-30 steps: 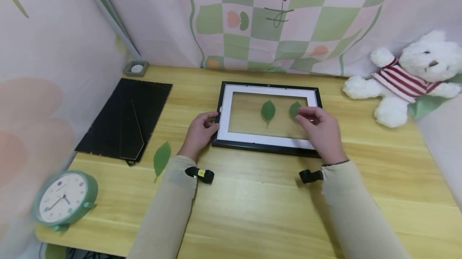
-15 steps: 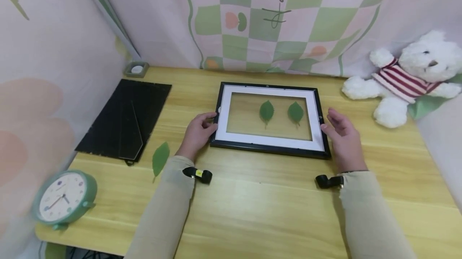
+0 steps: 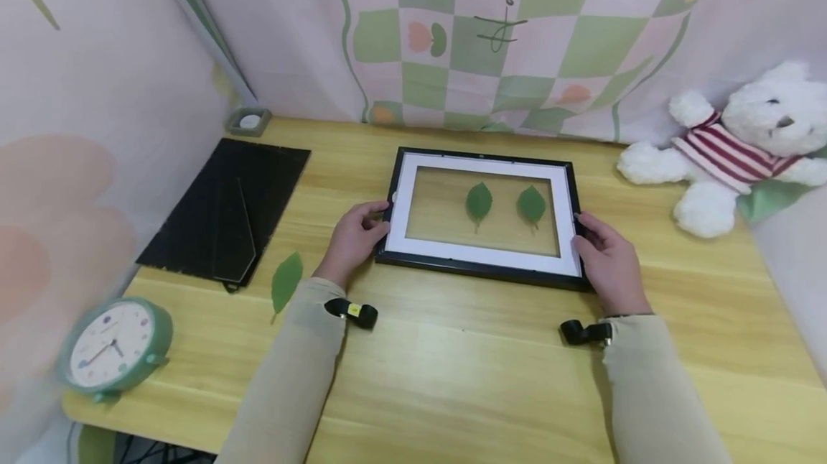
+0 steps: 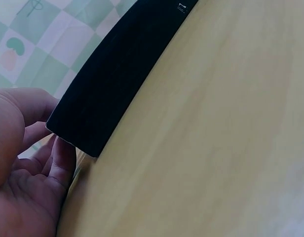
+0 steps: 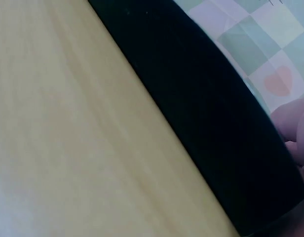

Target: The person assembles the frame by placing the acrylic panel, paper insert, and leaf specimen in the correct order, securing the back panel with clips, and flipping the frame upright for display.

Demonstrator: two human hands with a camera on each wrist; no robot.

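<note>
A black picture frame [image 3: 478, 271] with a white mat [image 3: 413, 243] lies on the wooden table. Inside the mat's opening two green leaves [image 3: 479, 201] lie side by side, stems toward me; the second leaf [image 3: 531, 204] is on the right. My left hand [image 3: 351, 240] holds the frame's left side with thumb and fingers. On the opposite side my right hand [image 3: 612, 263] grips the frame's right edge, its fingertips partly hidden. The left wrist view shows the frame's dark side [image 4: 107, 79] against the fingers; the right wrist view shows only part of the right hand [image 5: 296, 121].
A black frame back [image 3: 194, 234] with a stand lies at the left, beside a loose leaf [image 3: 286, 281]. A green alarm clock [image 3: 111, 345] stands at the front left. A small square dish [image 3: 248, 121] and a white teddy bear [image 3: 736, 148] are at the back.
My right hand has let go of the right leaf and moved to the frame's right edge, where it now grips. The left hand has stayed at the left side.
</note>
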